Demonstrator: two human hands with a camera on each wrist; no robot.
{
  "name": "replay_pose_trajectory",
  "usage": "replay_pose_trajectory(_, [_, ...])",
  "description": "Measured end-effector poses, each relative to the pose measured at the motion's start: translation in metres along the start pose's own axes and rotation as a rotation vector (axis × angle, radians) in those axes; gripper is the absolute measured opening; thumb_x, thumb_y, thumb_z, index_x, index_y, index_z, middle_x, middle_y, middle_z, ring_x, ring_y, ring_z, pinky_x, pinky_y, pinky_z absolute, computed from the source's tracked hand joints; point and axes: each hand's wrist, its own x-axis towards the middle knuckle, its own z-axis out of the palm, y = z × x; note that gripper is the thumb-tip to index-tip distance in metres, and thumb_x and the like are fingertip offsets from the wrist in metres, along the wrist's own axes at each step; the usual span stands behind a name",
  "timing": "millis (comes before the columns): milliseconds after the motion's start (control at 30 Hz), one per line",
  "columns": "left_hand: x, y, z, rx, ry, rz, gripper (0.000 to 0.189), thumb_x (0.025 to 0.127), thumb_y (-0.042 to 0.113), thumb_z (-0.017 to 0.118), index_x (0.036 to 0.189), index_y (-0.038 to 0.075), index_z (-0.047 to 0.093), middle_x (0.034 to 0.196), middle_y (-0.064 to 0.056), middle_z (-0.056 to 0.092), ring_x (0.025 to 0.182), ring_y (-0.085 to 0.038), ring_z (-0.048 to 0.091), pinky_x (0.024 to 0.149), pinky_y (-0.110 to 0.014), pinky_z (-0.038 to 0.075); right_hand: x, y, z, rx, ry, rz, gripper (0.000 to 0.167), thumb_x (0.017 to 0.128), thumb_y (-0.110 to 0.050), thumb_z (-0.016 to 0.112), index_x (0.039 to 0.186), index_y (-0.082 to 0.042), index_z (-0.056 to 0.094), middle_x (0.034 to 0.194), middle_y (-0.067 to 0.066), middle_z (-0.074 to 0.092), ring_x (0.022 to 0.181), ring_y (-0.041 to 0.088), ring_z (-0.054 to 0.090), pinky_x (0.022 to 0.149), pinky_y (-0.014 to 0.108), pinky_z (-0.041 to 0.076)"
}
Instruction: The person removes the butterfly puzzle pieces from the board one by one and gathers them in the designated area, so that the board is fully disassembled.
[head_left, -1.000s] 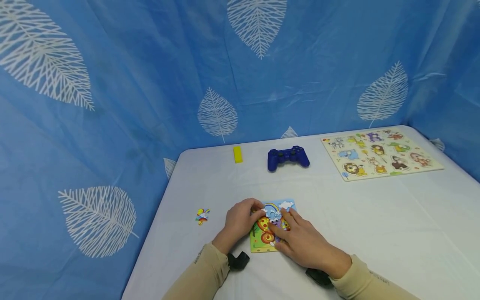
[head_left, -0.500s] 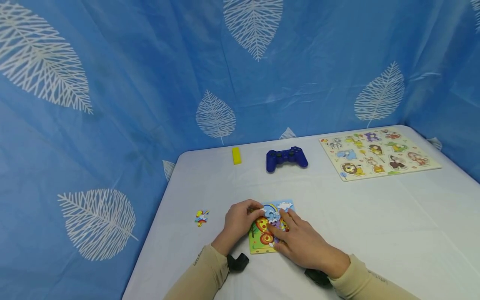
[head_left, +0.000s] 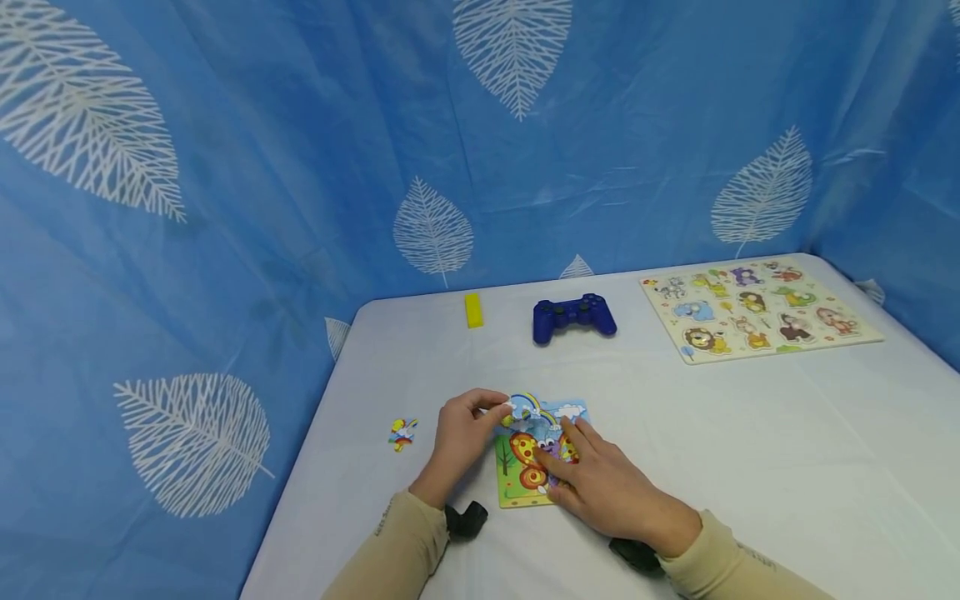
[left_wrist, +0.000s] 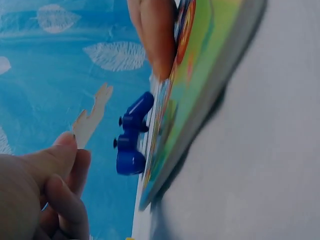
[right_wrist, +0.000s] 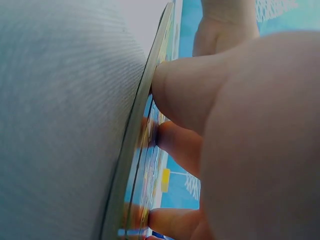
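Note:
My left hand (head_left: 461, 433) pinches a jigsaw piece (head_left: 527, 404) with a rainbow on it, raised over the upper left of a small picture puzzle (head_left: 516, 493). Seen from the left wrist, the jigsaw piece (left_wrist: 91, 120) stands tilted between thumb and fingers, clear of the board, its plain wooden side showing. My right hand (head_left: 611, 483) lies spread over the right part of the puzzle, fingertips on its face. In the right wrist view its thumb (right_wrist: 182, 90) touches the board near the edge. The palm hides part of the butterfly picture.
Left of the puzzle lies another loose jigsaw piece (head_left: 402, 434). Farther back are a yellow block (head_left: 474, 310) and a blue game controller (head_left: 574, 317). An animal peg puzzle board (head_left: 761, 308) lies at the back right, before a blue leaf-print curtain (head_left: 645, 150).
My left hand has lifted the rainbow piece up from the puzzle and drawn slightly back and left. The right hand has stayed in place on the board.

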Motion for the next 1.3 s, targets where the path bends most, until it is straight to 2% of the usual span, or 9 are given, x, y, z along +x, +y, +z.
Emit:
replay_pose_trajectory(167, [0.000,0.003,-0.016,-0.050,0.017,-0.050,0.012,0.091,0.030,0.080,0.100,0.022,0.081,0.088,0.005,0.074,0.064,-0.012,0.052,0.056,-0.024,0.043,0.000,0.001,-0.002,0.002,-0.016,0.011,0.047,0.103,-0.042,0.059,0.147,-0.024,0.059,0.160,0.031,0.033,0.146,0.056,0.032,0.107,0.064,0.042])
replay_pose_trajectory(333, [-0.003,0.001,-0.046,-0.071,0.019,-0.089,0.013,0.093,0.025,0.078,0.104,0.017,0.080,0.097,0.000,0.074,0.078,-0.015,0.061,0.066,-0.031,0.050,-0.001,0.002,-0.002,-0.010,-0.005,-0.012,0.047,0.103,-0.041,0.060,0.147,-0.023,0.060,0.159,0.032,0.034,0.145,0.056,0.033,0.106,0.064,0.042])
replay_pose_trajectory(433, [-0.004,-0.002,-0.065,-0.047,0.017,-0.111,0.012,0.094,0.020,0.076,0.104,0.014,0.079,0.098,-0.003,0.072,0.084,-0.018,0.063,0.071,-0.035,0.051,-0.001,0.002,-0.002,-0.012,-0.004,-0.018,0.048,0.103,-0.041,0.060,0.147,-0.022,0.059,0.159,0.032,0.034,0.145,0.055,0.033,0.106,0.064,0.042])
replay_pose_trajectory(533, [-0.004,-0.004,-0.082,0.028,0.013,-0.133,0.012,0.095,0.018,0.075,0.105,0.012,0.078,0.098,-0.005,0.071,0.087,-0.020,0.063,0.073,-0.036,0.051,-0.001,0.002,-0.002,-0.008,-0.008,-0.015,0.048,0.103,-0.041,0.060,0.147,-0.023,0.059,0.160,0.031,0.033,0.146,0.055,0.032,0.107,0.064,0.042])
replay_pose_trajectory(667, [-0.004,-0.007,-0.096,0.209,0.021,-0.201,0.013,0.094,0.023,0.072,0.104,0.015,0.077,0.096,-0.002,0.073,0.089,-0.021,0.065,0.071,-0.037,0.050,-0.001,0.002,-0.002,-0.013,-0.014,-0.017,0.049,0.103,-0.042,0.059,0.148,-0.023,0.058,0.160,0.030,0.033,0.147,0.054,0.032,0.107,0.063,0.042])
replay_pose_trajectory(767, [-0.003,-0.009,-0.100,0.303,0.001,-0.264,0.013,0.093,0.026,0.071,0.102,0.018,0.077,0.098,-0.001,0.073,0.087,-0.021,0.066,0.069,-0.037,0.048,-0.002,0.003,-0.001,-0.017,-0.012,-0.018,0.048,0.103,-0.041,0.059,0.148,-0.024,0.058,0.160,0.031,0.033,0.147,0.054,0.032,0.107,0.063,0.042])
replay_pose_trajectory(867, [-0.001,-0.012,-0.100,0.320,-0.047,-0.303,0.012,0.094,0.026,0.071,0.101,0.017,0.076,0.101,-0.002,0.072,0.086,-0.021,0.065,0.069,-0.037,0.048,-0.002,0.002,-0.002,-0.017,-0.008,-0.017,0.048,0.103,-0.041,0.059,0.148,-0.023,0.059,0.160,0.031,0.034,0.146,0.054,0.033,0.107,0.063,0.043])
replay_pose_trajectory(1033, [0.001,-0.016,-0.099,0.393,-0.105,-0.342,0.013,0.092,0.025,0.070,0.101,0.017,0.076,0.101,-0.002,0.072,0.084,-0.019,0.064,0.069,-0.036,0.048,-0.002,0.001,-0.003,-0.013,-0.008,-0.016,0.048,0.103,-0.041,0.060,0.147,-0.023,0.059,0.159,0.031,0.035,0.145,0.055,0.033,0.106,0.063,0.043])
replay_pose_trajectory(1300, [0.001,-0.019,-0.098,0.531,-0.144,-0.391,0.019,0.092,0.031,0.074,0.100,0.014,0.074,0.097,-0.003,0.072,0.081,-0.020,0.063,0.066,-0.036,0.047,-0.003,0.002,-0.002,-0.013,-0.005,-0.017,0.048,0.103,-0.041,0.060,0.147,-0.023,0.059,0.160,0.031,0.034,0.146,0.055,0.033,0.107,0.063,0.043])
